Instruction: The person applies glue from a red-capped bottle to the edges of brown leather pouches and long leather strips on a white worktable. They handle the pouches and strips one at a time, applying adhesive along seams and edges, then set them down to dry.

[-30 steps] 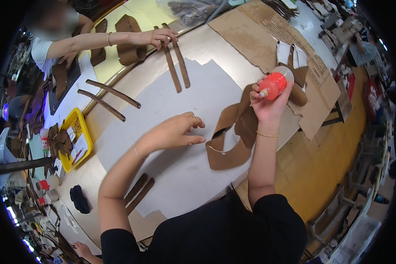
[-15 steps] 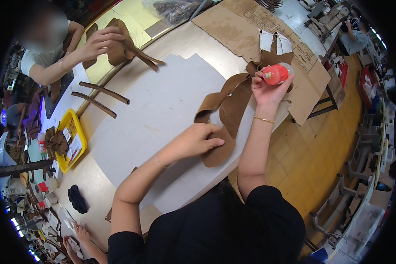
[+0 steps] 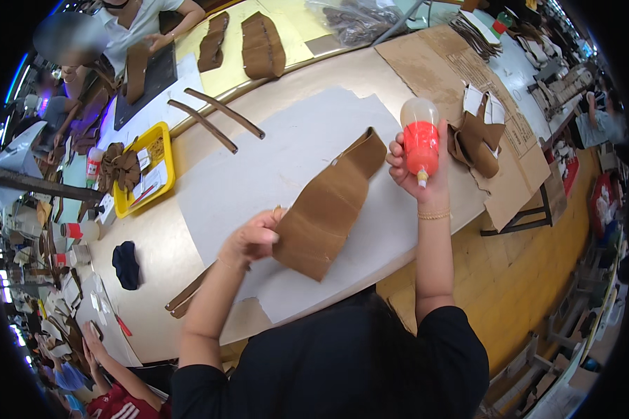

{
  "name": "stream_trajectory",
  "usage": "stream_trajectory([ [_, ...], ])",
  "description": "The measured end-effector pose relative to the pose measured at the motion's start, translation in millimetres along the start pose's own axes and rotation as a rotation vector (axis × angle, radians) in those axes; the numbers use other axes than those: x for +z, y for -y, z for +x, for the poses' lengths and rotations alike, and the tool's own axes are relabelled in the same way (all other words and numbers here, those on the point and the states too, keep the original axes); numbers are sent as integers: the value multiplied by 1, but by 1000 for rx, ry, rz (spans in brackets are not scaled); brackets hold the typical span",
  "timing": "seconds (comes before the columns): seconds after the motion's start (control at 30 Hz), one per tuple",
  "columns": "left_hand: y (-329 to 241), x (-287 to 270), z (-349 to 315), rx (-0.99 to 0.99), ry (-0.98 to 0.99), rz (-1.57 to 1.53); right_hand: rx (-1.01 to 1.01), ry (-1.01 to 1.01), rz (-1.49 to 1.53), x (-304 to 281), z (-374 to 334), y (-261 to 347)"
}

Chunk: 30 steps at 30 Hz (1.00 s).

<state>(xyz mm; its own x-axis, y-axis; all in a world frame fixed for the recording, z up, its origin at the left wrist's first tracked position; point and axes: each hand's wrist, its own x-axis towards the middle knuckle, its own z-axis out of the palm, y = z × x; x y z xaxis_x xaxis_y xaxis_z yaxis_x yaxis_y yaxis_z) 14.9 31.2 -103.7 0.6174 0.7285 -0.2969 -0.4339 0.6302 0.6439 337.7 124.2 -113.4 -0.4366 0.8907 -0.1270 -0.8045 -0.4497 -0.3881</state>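
Observation:
My left hand [image 3: 257, 236] pinches the near left edge of a brown leather-like panel [image 3: 325, 209]. The panel slants over the grey sheet [image 3: 251, 153] on the table, its narrow far end toward my right hand. In my right hand [image 3: 430, 192] is a clear squeeze bottle [image 3: 421, 143] with a red band or filling; its pale nozzle points down toward me. Just beyond that hand, a folded brown piece with white parts [image 3: 479, 136] rests on cardboard [image 3: 433, 70].
Two brown strips [image 3: 217, 119] lie at the sheet's far left, beside a yellow tray [image 3: 164, 160]. Brown panels [image 3: 262, 45] lie on yellow sheets across the table. A dark blue cloth-like item [image 3: 126, 265] sits left. Co-workers' hands [image 3: 161, 42] are at the far left and near left.
The brown panel has been opened out and drawn away from the folded piece. The bottle has tipped nozzle-down toward me. A co-worker's hand has withdrawn from the brown panels opposite. The view has shifted.

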Motion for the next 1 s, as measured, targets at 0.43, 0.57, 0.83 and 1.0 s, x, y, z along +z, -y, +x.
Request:
stream_trajectory([
  [0.43,5,33,-20,268,134,-46,-55,1,-9,30,-16,-3],
  [0.57,-34,62,-32,365,-5,48,-92,-20,-54,40,-12,-4],
  [0.83,-55,80,-41,427,-163,440,-115,83,-200,73,-1,-7],
  [1.0,-56,86,-48,337,-182,483,-394,-23,-443,123,12,-17],
])
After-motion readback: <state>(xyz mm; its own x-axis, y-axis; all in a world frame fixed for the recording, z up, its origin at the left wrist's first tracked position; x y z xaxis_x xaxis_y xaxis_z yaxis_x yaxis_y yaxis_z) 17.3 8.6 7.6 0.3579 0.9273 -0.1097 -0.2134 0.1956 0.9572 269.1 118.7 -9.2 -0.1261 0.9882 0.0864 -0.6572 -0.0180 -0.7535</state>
